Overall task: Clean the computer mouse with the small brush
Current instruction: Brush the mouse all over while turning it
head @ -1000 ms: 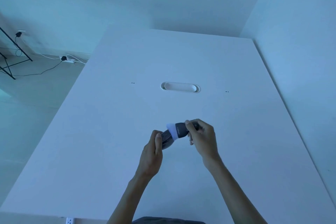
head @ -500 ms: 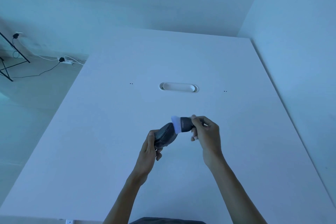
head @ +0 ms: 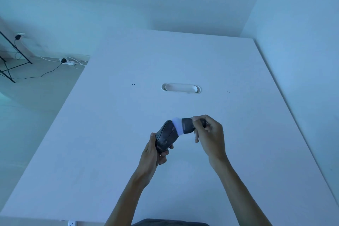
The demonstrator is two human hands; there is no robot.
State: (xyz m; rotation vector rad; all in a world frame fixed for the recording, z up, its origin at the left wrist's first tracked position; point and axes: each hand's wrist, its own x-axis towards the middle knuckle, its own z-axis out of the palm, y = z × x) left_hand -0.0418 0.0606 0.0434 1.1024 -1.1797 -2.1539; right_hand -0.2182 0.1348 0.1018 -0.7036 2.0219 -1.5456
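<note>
I see the computer mouse (head: 167, 136), dark grey, held up off the white table (head: 110, 152) in the near middle of the view, tilted so its front end points up and away from me. The left hand (head: 153, 154) grips it from the low end, thumb along the left edge and fingers curled round the underside, so the upper shell faces the camera.

The small brush (head: 185, 126) meets the mouse at its upper end. Its white bristles (head: 177, 125) press against the front part of the shell, and the dark handle runs off to the right, roughly level. The right hand (head: 209, 134) is closed on that handle, pinching it with thumb and fingertips; the far tip of the handle pokes out just past the fingers. Both forearms come in from the bottom edge, bare, well above the tabletop.

Further out, the table carries only an oval cable port (head: 181, 88) set into its surface beyond the hands, with a pair of small dark dots on either side of it. Walls close the table in at the back and on the right. On the floor to the left I make out a power strip (head: 68, 62) with cables trailing from it, and the black legs of a stand (head: 12, 58) by the wall.
</note>
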